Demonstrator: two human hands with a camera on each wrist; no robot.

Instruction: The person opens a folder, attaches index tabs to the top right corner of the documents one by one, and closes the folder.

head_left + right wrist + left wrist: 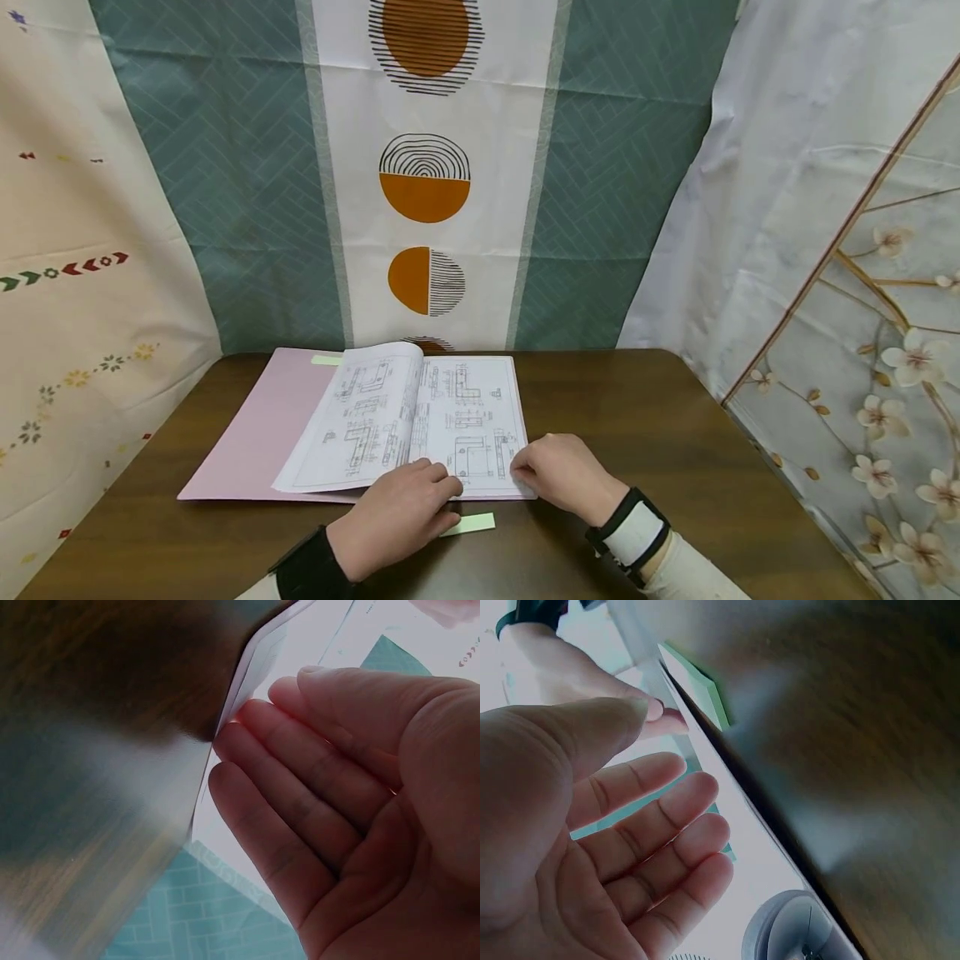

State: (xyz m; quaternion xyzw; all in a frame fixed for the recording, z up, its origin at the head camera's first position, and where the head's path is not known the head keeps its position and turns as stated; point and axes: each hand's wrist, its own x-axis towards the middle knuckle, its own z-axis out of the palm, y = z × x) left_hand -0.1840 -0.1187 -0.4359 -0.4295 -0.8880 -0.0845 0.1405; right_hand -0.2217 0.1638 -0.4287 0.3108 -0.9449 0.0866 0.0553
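Observation:
A pink folder [251,446] lies spread on the table, holding white sheets of technical drawings [480,412]. One turned page [363,417] arches up toward the left. My right hand [566,475] is at the sheets' lower right corner, and in the right wrist view its fingertips [229,739] are right at the paper edge. Over the lower edge, near the fold, is my left hand [408,512], fingers loosely bent and nothing in the palm. Close beside its fingertips lies a pale green sticky note pad [476,523], also seen in the left wrist view.
Another pale green sticky strip [326,360] is on the folder's upper left part. Brown wooden table [615,400] surrounds the folder. Patterned cloths hang behind it [427,108] and along both sides.

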